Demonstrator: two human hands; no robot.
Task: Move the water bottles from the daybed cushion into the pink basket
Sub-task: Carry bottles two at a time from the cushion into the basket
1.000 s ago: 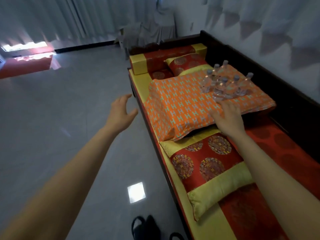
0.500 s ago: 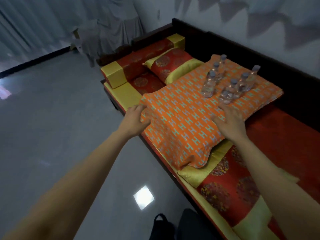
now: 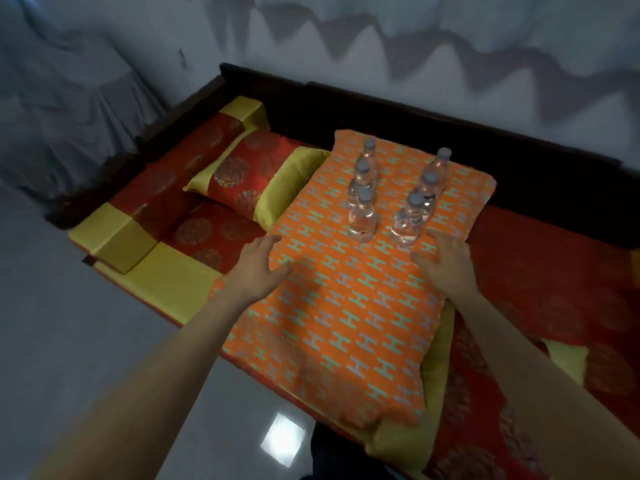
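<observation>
Several clear water bottles (image 3: 362,216) with grey caps stand upright in two rows on the far half of a large orange patterned cushion (image 3: 346,306) lying on the daybed. My left hand (image 3: 258,268) rests with relaxed fingers on the cushion's left edge. My right hand (image 3: 441,259) lies flat on the cushion just in front of the nearest right-row bottle (image 3: 408,221), fingers spread, holding nothing. No pink basket is in view.
The daybed has a dark wooden frame (image 3: 415,109) against the wall. Red and gold pillows (image 3: 249,178) and a bolster (image 3: 166,188) lie left of the orange cushion. Grey tiled floor (image 3: 69,323) runs along the left.
The view has swung to face the daybed square on. My left hand moved from the air onto the cushion's left edge. My right hand stays near the front bottles.
</observation>
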